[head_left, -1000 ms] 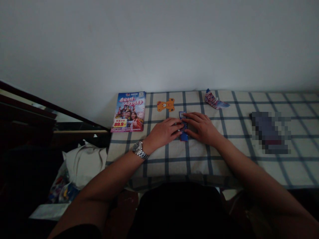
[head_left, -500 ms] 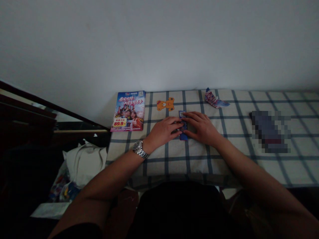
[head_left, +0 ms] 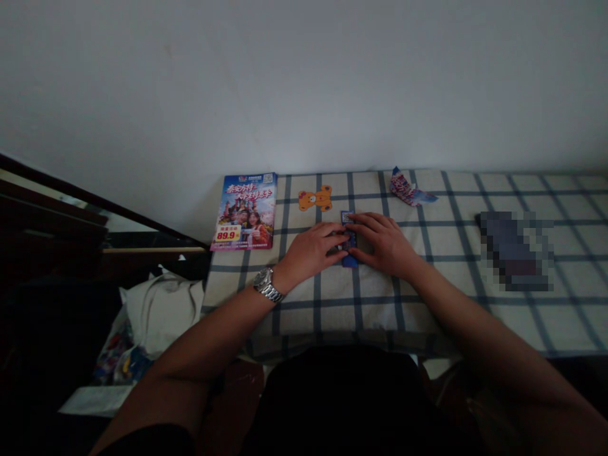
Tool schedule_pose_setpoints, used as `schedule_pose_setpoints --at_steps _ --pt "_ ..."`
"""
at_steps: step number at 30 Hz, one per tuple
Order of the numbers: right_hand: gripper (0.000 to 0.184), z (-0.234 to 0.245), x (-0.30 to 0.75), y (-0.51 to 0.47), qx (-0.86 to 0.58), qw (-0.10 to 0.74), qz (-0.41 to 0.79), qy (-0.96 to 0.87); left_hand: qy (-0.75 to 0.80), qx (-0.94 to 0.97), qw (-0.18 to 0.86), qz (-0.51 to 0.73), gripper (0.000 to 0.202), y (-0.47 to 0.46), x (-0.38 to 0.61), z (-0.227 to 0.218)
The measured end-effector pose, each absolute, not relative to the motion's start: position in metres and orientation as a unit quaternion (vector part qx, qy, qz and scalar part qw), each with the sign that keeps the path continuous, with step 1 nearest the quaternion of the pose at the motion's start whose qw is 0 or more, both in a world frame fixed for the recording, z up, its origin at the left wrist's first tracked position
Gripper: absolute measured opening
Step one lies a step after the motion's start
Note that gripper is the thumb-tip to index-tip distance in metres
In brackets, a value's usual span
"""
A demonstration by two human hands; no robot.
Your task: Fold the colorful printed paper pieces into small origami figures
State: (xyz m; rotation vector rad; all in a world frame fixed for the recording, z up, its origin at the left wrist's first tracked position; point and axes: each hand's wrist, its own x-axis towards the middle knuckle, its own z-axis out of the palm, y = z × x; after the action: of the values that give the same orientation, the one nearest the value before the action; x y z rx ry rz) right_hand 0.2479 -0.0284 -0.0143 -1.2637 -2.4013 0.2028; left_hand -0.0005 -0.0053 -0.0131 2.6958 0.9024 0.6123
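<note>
A flyer folded into a narrow blue strip (head_left: 349, 260) lies on the checked cloth, a small QR code showing at its far end. My left hand (head_left: 314, 248) holds the strip's left side, fingertips pressed on it. From the other side, the fingers and thumb of my right hand (head_left: 384, 244) grip its right edge. Fingertips cover the strip's middle. Just beyond my left hand is an orange bear figure (head_left: 315, 199), flat on the cloth. A folded, printed paper piece (head_left: 409, 191) with pointed ends sits past my right hand.
A stack of printed flyers (head_left: 247, 212) lies at the cloth's left end. Toward the right is a dark, pixelated object (head_left: 513, 250). The checked cloth (head_left: 441, 231) runs along a pale wall (head_left: 304, 88). Below left stands a white bag (head_left: 164, 307) beside dark furniture.
</note>
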Motion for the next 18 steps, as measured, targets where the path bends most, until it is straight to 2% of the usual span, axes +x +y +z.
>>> schedule_pose_setpoints --at_steps 18 --pt "0.052 -0.0127 0.2481 -0.0290 -0.454 0.211 0.072 -0.863 0.328 0.916 0.103 0.206 0.035 -0.0127 0.0037 -0.0106"
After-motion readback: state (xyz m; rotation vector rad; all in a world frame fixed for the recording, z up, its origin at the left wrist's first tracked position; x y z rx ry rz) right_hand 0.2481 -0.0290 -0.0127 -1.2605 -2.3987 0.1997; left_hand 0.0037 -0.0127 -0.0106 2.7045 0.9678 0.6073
